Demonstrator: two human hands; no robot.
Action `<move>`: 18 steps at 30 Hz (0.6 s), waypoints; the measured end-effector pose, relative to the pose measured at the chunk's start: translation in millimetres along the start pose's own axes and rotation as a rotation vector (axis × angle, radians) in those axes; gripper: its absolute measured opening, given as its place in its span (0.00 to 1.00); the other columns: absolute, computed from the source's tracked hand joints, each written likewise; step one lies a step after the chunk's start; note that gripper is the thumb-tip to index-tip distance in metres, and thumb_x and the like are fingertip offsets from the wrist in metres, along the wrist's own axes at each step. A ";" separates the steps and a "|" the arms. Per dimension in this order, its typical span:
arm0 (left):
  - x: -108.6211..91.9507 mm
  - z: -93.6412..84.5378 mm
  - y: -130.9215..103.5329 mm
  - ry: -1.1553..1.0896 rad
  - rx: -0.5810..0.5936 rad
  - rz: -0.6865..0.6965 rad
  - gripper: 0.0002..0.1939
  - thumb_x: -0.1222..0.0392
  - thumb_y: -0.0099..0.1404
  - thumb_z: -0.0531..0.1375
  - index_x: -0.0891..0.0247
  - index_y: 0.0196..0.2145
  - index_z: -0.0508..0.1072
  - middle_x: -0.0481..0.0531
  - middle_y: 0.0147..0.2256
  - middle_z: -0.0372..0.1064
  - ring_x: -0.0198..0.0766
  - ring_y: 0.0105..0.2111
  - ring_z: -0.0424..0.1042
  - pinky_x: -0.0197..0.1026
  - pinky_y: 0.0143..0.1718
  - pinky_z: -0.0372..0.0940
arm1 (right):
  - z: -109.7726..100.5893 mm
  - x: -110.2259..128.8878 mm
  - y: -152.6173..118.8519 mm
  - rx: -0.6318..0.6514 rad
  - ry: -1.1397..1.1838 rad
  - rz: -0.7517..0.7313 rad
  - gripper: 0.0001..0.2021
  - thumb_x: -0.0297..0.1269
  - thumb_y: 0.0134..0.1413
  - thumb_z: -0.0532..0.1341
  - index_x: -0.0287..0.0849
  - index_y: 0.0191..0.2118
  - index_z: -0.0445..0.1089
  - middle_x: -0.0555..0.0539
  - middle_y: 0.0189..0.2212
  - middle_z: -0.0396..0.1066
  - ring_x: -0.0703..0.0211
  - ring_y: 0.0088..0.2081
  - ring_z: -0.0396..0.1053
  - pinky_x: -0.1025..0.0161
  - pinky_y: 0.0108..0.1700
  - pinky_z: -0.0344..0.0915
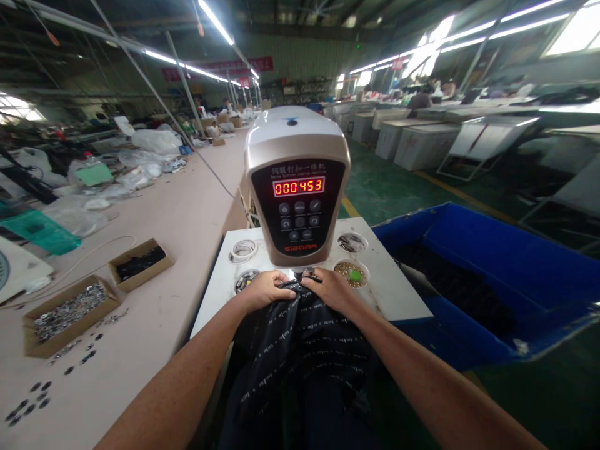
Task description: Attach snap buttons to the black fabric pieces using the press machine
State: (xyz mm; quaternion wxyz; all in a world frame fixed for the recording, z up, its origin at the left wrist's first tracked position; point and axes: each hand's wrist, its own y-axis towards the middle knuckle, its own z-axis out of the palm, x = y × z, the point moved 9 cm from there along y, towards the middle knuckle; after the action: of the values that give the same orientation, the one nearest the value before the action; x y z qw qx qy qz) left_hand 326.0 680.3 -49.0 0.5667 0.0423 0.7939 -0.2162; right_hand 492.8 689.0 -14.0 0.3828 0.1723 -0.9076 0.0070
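Note:
Black cloth with rows of small white print (304, 337) hangs from both hands toward the lap. My left hand (268, 290) pinches its top edge on the left, just under the head of a button machine (300, 212). On the right, my right hand (328, 289) grips the same edge, with a short gap between the two hands. The machine's red display reads 000453. Its lower working parts are mostly hidden behind the fingers and cloth. Beside my right hand, a round cup of brass-coloured pieces (344, 273) holds a green item.
A white machine table (398, 290) surrounds the machine. At the left, a long table (154, 325) bears a box of metal pieces (70, 312), a box of black pieces (140, 264) and plastic bags. A blue bin (469, 237) with dark cloth stands at the right.

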 end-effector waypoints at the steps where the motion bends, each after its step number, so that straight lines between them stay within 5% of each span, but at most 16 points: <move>1: 0.1 -0.2 0.4 0.000 0.007 -0.002 0.24 0.50 0.45 0.73 0.63 0.36 0.73 0.50 0.33 0.74 0.45 0.36 0.73 0.42 0.41 0.64 | -0.9 0.1 0.1 0.005 0.009 0.007 0.12 0.46 0.60 0.63 0.45 0.42 0.79 0.47 0.37 0.80 0.52 0.39 0.76 0.63 0.40 0.62; 18: -3.9 2.0 -2.4 -0.036 0.055 -0.026 0.21 0.50 0.45 0.72 0.62 0.34 0.73 0.48 0.31 0.73 0.43 0.35 0.72 0.41 0.39 0.62 | 6.2 -4.7 -2.1 0.030 -0.265 -0.046 0.17 0.49 0.68 0.55 0.47 0.49 0.76 0.43 0.40 0.80 0.47 0.42 0.76 0.61 0.41 0.62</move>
State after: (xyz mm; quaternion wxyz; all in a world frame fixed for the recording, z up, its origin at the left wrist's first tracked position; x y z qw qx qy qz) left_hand 328.4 678.0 -45.2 0.5766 0.0435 0.7779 -0.2461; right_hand 492.2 687.5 -21.8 0.2570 0.1980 -0.9459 -0.0108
